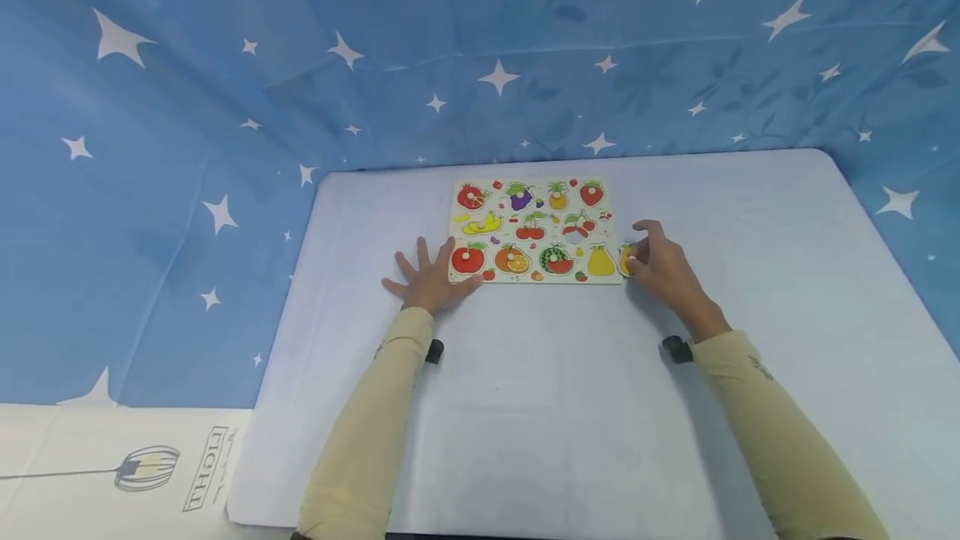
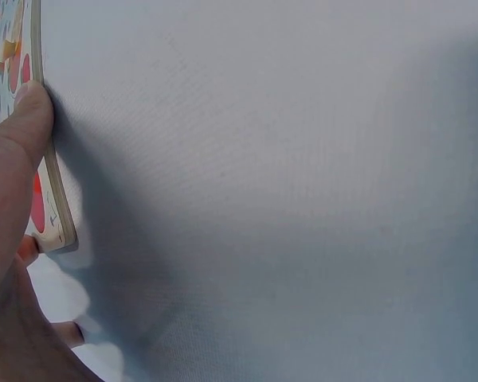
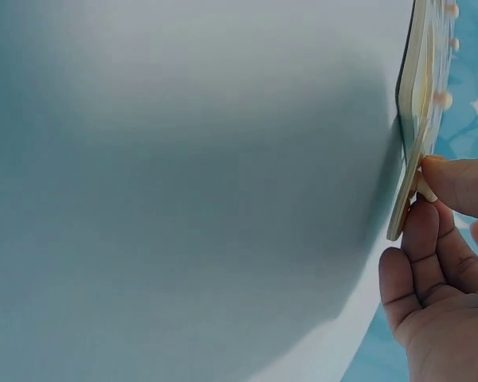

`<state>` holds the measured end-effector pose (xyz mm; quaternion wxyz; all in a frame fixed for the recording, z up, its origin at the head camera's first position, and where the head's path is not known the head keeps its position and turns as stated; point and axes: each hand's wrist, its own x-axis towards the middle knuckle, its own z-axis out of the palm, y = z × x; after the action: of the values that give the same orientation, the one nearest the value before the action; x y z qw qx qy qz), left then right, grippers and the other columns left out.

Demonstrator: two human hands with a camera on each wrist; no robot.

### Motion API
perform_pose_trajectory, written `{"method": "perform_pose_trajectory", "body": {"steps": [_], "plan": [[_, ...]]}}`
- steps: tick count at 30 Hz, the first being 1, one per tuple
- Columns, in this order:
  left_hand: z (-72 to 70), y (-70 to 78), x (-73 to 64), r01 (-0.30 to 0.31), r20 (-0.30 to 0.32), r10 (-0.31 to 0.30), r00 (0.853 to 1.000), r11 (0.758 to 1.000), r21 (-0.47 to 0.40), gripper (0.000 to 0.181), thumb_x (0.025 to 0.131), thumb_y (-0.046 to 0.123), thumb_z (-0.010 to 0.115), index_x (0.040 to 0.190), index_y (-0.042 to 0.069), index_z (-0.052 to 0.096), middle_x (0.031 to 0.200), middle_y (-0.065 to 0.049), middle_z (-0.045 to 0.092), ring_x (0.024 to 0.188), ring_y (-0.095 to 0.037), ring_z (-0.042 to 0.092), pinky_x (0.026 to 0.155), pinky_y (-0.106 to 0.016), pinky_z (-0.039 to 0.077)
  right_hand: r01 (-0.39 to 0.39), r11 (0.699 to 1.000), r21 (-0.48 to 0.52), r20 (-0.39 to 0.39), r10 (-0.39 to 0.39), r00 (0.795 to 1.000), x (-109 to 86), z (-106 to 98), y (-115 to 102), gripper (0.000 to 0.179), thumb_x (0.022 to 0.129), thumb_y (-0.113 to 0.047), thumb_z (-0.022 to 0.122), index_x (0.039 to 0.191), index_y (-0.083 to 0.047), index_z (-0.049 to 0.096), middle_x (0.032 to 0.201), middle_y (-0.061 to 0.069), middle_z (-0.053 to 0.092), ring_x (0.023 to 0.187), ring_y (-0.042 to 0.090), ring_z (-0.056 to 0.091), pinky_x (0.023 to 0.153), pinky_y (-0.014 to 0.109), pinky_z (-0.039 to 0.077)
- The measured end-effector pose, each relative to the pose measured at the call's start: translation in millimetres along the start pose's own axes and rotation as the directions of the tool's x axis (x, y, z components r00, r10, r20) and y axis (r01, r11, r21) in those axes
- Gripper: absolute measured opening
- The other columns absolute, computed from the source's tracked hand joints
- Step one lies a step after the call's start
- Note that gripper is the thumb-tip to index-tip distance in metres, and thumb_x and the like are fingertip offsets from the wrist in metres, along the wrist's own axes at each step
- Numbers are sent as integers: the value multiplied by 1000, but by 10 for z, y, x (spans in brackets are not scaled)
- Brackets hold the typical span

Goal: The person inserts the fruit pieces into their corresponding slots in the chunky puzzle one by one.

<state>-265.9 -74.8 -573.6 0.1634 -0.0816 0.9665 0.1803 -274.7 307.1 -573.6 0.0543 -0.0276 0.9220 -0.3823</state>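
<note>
A wooden fruit puzzle board (image 1: 536, 273) lies flat toward the back of the table, with knobbed pieces such as an apple, a watermelon and a bunch of grapes set in it. My left hand (image 1: 431, 280) has its fingers spread at the board's near left corner, and the thumb (image 2: 33, 111) rests on its edge. Beside the right edge, my right hand (image 1: 667, 269) pinches a yellow puzzle piece (image 1: 626, 260) by its small knob. That thin piece (image 3: 406, 199) is tilted against the board's edge, next to a yellow pear picture (image 1: 601, 261) without a knob. Fingers hide part of it.
The table is covered with a white cloth (image 1: 525, 440). Behind it and to the left hangs a blue curtain (image 1: 420, 40) with white stars. A beige cloth (image 1: 82, 473) with a printed whisk is at the lower left. Each wrist carries a small black camera.
</note>
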Motion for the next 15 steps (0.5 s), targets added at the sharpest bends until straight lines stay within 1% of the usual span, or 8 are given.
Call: {"method": "perform_pose_trajectory", "body": {"steps": [3,7,11,15], "plan": [[21,18,9,-6,1,6,1000,1000,-1,102,91,73,68,173,38,18,179,-15,-9,157,-57,-14,110,-89,-2,10,1000,13,12,-10,1000,13,52,-45,61,102,2,65,155,3,35,119,26,64,109,41,63,93,54,55],[20,58,-15,-7,8,7,1000,1000,-9,102,91,72,69,173,38,18,179,-14,-9,157,-56,-15,110,-88,-3,23,1000,9,38,-23,999,38,149,-96,59,103,1,65,154,3,35,119,25,64,108,40,61,92,52,53],[8,97,-39,-11,15,12,1000,1000,-16,102,91,71,69,173,38,18,179,-14,-11,157,-56,-16,110,-88,-4,58,997,-48,48,-55,997,58,247,-152,55,102,3,64,151,5,40,117,26,65,103,39,60,92,52,52],[-8,108,-58,-9,5,9,1000,1000,-17,101,92,70,69,173,38,17,179,-13,-11,157,-55,-17,110,-88,-5,111,987,-115,17,-109,994,58,308,-210,47,99,7,63,144,10,50,109,25,66,96,37,58,88,52,52]]}}
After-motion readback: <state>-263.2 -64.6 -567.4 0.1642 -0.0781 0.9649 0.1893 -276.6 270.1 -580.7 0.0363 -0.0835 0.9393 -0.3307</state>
